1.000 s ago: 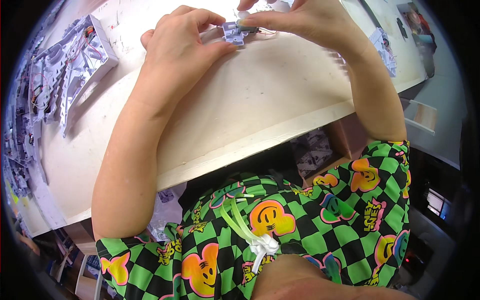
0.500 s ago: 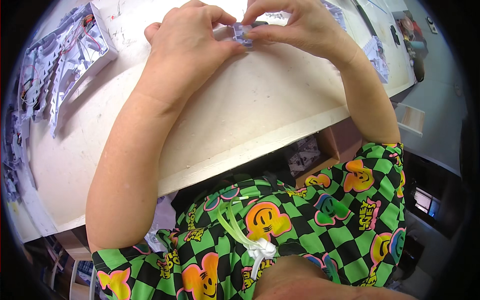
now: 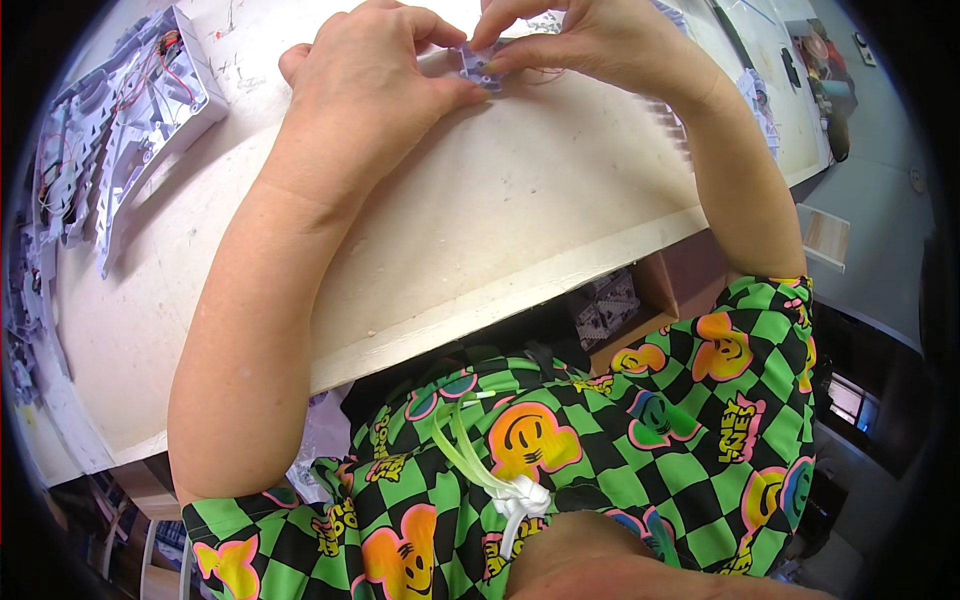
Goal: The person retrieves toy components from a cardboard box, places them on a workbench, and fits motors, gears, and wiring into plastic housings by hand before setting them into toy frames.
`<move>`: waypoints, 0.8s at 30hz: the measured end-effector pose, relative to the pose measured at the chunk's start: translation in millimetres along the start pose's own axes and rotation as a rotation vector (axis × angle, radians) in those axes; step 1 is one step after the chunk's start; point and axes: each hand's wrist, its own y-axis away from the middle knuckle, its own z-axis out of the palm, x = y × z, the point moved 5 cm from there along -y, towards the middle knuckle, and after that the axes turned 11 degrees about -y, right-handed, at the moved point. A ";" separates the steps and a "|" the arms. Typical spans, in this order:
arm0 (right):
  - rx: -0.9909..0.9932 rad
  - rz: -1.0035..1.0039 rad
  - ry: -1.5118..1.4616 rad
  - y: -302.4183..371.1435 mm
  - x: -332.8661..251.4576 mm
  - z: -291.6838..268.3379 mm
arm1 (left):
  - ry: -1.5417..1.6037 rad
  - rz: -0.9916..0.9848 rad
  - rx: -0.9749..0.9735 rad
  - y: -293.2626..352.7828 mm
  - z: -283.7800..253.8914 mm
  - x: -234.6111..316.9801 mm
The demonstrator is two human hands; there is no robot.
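A small pale lavender plastic part [image 3: 478, 68] with raised posts is held just above or on the white table near its far side. My left hand [image 3: 375, 80] grips its left side and lower edge between thumb and fingers. My right hand [image 3: 610, 50] pinches with thumb and index fingertip at the part's upper right. Anything tiny between those right fingertips is too small to make out. Thin reddish wires [image 3: 545, 71] show just under my right thumb.
White plastic housings [image 3: 160, 110] with red wires are stacked along the table's left side. More pale parts [image 3: 757, 105] lie beyond my right wrist. A cardboard box [image 3: 660, 285] holding grey parts sits below the table's front edge [image 3: 500, 290].
Both hands and the plastic part have shifted slightly left. A dark piece by my right fingertips no longer shows, and thin wires do. A blurred, ridged pale shape has appeared beside my right wrist.
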 end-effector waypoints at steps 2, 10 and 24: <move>0.010 -0.012 -0.022 3.4 3.0 -1.6 | 0.004 -0.002 0.002 -0.1 -0.2 0.4; 0.016 -0.005 0.012 2.7 1.5 -1.7 | -0.045 0.037 0.019 -0.2 -2.5 2.9; 0.037 -0.206 0.394 22.0 -20.4 -0.3 | -0.073 0.026 0.001 -4.3 0.1 -1.0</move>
